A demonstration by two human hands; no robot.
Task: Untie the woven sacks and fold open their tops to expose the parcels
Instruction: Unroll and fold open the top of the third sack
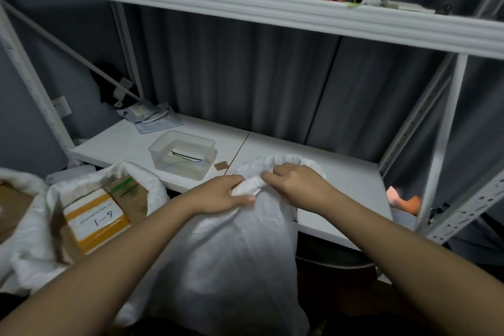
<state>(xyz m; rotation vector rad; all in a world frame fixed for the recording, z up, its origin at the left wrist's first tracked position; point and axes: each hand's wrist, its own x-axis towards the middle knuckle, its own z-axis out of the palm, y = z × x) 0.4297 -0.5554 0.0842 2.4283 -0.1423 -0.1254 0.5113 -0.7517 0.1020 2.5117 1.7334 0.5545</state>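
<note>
A white woven sack [231,254] stands in front of me, its neck bunched and closed. My left hand [218,194] grips the bunched neck from the left. My right hand [297,185] pinches the gathered fabric from the right, with the loose top flap behind it. To the left a second white sack [35,243] has its top folded open, showing a parcel [95,219] with orange bands and a label reading 1-9, and a brown box [128,194]. A third open sack [16,180] with a brown parcel is at the far left edge.
A white shelf board [341,180] lies behind the sacks with a clear plastic tub [182,154] and some flat mail bags [152,117] at its back left. White rack posts [441,144] stand at the right. An upper shelf [245,8] runs overhead.
</note>
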